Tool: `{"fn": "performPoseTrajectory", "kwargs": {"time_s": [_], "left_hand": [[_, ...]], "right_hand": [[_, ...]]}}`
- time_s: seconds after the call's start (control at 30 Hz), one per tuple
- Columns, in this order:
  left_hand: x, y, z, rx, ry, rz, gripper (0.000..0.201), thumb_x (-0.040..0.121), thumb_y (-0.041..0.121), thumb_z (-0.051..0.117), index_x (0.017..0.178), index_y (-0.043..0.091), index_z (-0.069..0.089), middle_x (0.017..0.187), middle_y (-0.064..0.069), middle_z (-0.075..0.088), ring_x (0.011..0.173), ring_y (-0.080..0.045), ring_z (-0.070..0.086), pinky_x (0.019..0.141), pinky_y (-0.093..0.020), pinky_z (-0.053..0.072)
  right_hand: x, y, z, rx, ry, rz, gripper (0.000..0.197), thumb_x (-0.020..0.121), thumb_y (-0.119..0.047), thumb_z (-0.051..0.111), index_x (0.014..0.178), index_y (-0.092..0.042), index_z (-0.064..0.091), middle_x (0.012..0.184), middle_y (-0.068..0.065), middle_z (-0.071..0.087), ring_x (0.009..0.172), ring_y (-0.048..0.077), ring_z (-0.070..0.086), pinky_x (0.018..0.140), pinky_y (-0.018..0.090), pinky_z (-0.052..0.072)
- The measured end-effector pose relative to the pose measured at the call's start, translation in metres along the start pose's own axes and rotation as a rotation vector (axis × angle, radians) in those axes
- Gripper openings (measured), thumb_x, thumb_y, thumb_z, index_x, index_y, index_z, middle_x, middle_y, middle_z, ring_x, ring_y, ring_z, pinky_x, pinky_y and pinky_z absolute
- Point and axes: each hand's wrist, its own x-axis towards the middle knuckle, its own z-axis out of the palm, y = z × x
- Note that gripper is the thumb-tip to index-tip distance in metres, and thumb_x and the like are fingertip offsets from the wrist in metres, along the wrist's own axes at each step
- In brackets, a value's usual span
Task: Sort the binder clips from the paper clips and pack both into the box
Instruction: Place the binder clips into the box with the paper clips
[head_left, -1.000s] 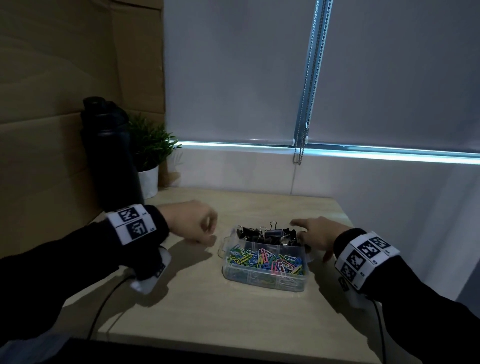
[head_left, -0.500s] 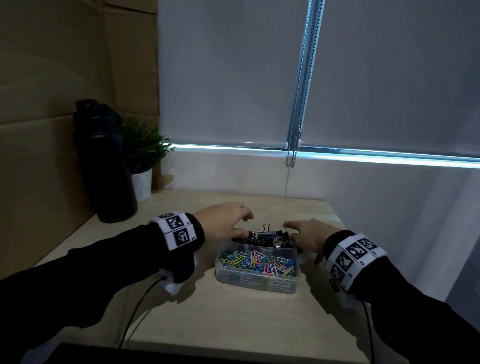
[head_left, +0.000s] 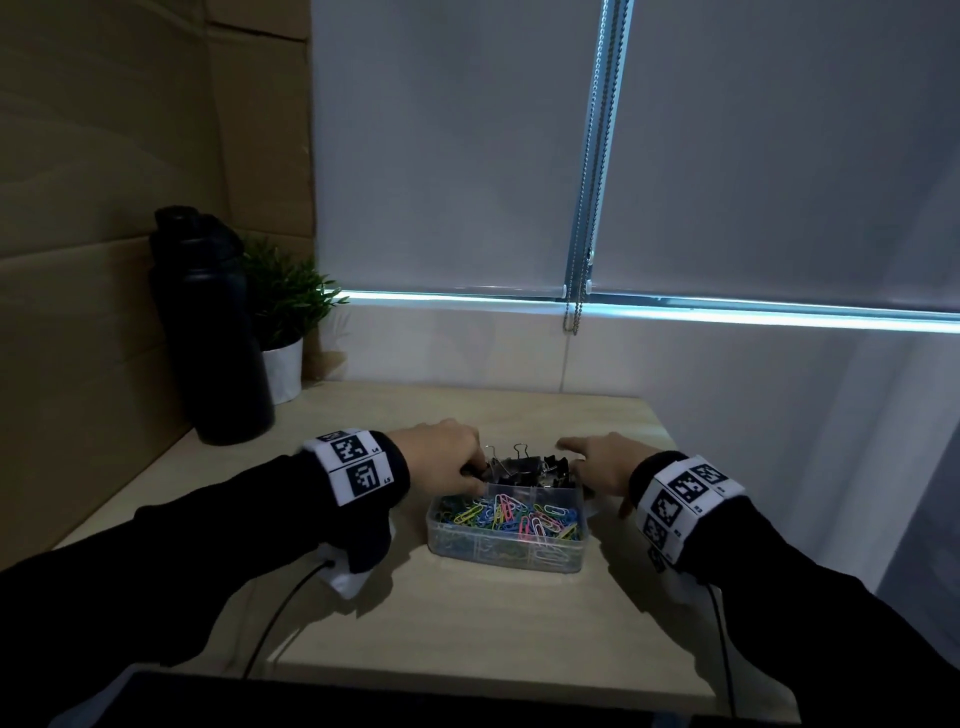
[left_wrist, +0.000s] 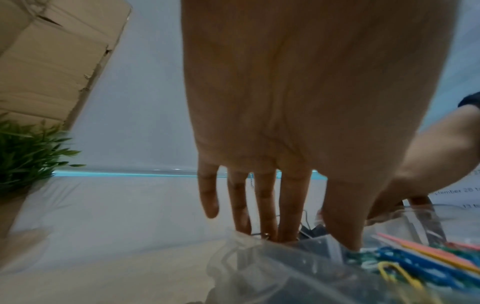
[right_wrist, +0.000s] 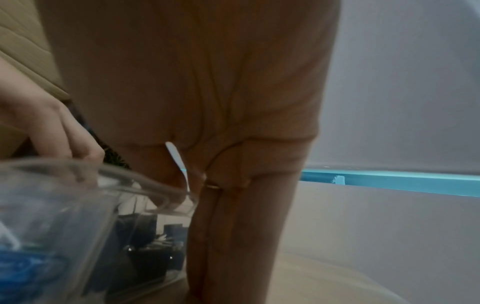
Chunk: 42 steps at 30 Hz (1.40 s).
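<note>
A clear plastic box stands mid-table. Coloured paper clips fill its near compartment and black binder clips are heaped in the far one. My left hand reaches in from the left. In the left wrist view its straight fingers dip among the binder clips and the thumb rests by the divider beside the paper clips. My right hand lies against the box's right side. In the right wrist view its straight fingers run down the clear wall, with binder clips behind it.
A black bottle and a small potted plant stand at the back left against cardboard. A blind chain hangs behind the table. The table's right edge runs close to my right hand. Cables trail from both wrists.
My left hand has moved right, from loosely curled beside the box to over the binder clip compartment, fingers now in the clips. The right hand has stayed at the box's right side.
</note>
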Motion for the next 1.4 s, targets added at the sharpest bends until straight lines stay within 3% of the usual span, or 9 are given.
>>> {"fn": "performPoseTrajectory", "kwargs": {"time_s": [0.27,0.57,0.73,0.87,0.97,1.03,1.1,1.2,1.4], "left_hand": [[0.003,0.032,-0.017,-0.004,0.146,0.014,0.039,0.093,0.039,0.054,0.125,0.017,0.054,0.133,-0.004,0.045,0.124,-0.022,0.044,0.101,-0.039,0.037],[0.010,0.042,-0.013,0.028,-0.116,0.009,0.042,0.095,0.037,0.050,0.126,0.010,0.058,0.124,-0.009,0.061,0.109,-0.028,0.058,0.097,-0.042,0.046],[0.000,0.035,-0.008,0.016,-0.057,0.027,0.037,0.096,0.039,0.048,0.121,0.015,0.061,0.119,-0.006,0.061,0.105,-0.026,0.058,0.094,-0.042,0.048],[-0.005,0.030,-0.007,-0.062,0.072,0.048,0.036,0.096,0.036,0.049,0.127,0.019,0.056,0.131,-0.002,0.052,0.121,-0.021,0.048,0.102,-0.041,0.041],[-0.011,0.023,-0.008,-0.065,0.154,-0.058,0.038,0.096,0.038,0.049,0.130,0.023,0.052,0.136,-0.002,0.044,0.126,-0.020,0.042,0.105,-0.039,0.039],[-0.014,0.018,-0.009,-0.052,0.201,-0.142,0.039,0.095,0.038,0.049,0.132,0.025,0.048,0.134,-0.004,0.042,0.122,-0.021,0.045,0.099,-0.037,0.042],[-0.015,0.010,-0.010,-0.023,0.158,-0.228,0.043,0.096,0.040,0.047,0.136,0.025,0.043,0.135,-0.007,0.040,0.117,-0.024,0.050,0.096,-0.037,0.046],[-0.012,-0.001,-0.005,-0.035,0.002,-0.311,0.048,0.097,0.044,0.043,0.141,0.024,0.036,0.137,-0.011,0.035,0.110,-0.029,0.056,0.096,-0.040,0.047],[-0.005,0.003,0.005,-0.136,-0.034,-0.284,0.061,0.091,0.018,0.056,0.144,0.010,0.028,0.131,-0.010,0.054,0.113,-0.027,0.056,0.098,-0.040,0.047]], "right_hand": [[-0.004,-0.008,-0.006,-0.077,-0.040,0.031,0.052,0.098,-0.017,0.037,0.147,-0.030,0.030,0.150,0.011,0.039,0.131,0.027,0.045,0.103,0.032,0.039],[-0.012,-0.016,-0.012,-0.151,-0.051,0.050,0.050,0.099,-0.018,0.038,0.147,-0.029,0.032,0.152,0.008,0.037,0.133,0.027,0.043,0.104,0.029,0.038],[-0.023,-0.023,-0.018,-0.179,-0.072,0.019,0.048,0.099,-0.012,0.034,0.147,-0.020,0.032,0.149,0.009,0.040,0.102,0.018,0.046,0.061,0.019,0.039],[-0.026,-0.024,-0.018,-0.207,-0.078,0.016,0.049,0.099,-0.011,0.035,0.148,-0.020,0.031,0.150,0.008,0.039,0.123,0.024,0.049,0.094,0.030,0.044],[-0.023,-0.022,-0.017,-0.174,-0.091,0.006,0.049,0.099,-0.011,0.034,0.147,-0.022,0.033,0.148,0.009,0.042,0.082,0.018,0.049,0.054,0.018,0.033],[-0.020,-0.020,-0.018,-0.141,-0.094,0.008,0.049,0.099,-0.010,0.034,0.146,-0.022,0.035,0.146,0.008,0.045,0.071,0.016,0.045,0.048,0.013,0.028],[-0.019,-0.017,-0.020,-0.082,-0.101,0.017,0.048,0.099,-0.008,0.034,0.146,-0.020,0.035,0.147,0.006,0.044,0.094,0.017,0.051,0.064,0.004,0.043],[-0.020,-0.017,-0.022,-0.023,-0.104,0.044,0.047,0.100,-0.010,0.035,0.145,-0.024,0.037,0.147,0.007,0.044,0.111,0.022,0.053,0.101,0.028,0.042],[-0.017,-0.015,-0.022,0.076,-0.131,0.063,0.050,0.098,-0.007,0.038,0.145,-0.026,0.038,0.144,0.010,0.045,0.124,0.027,0.053,0.102,0.042,0.045]]}}
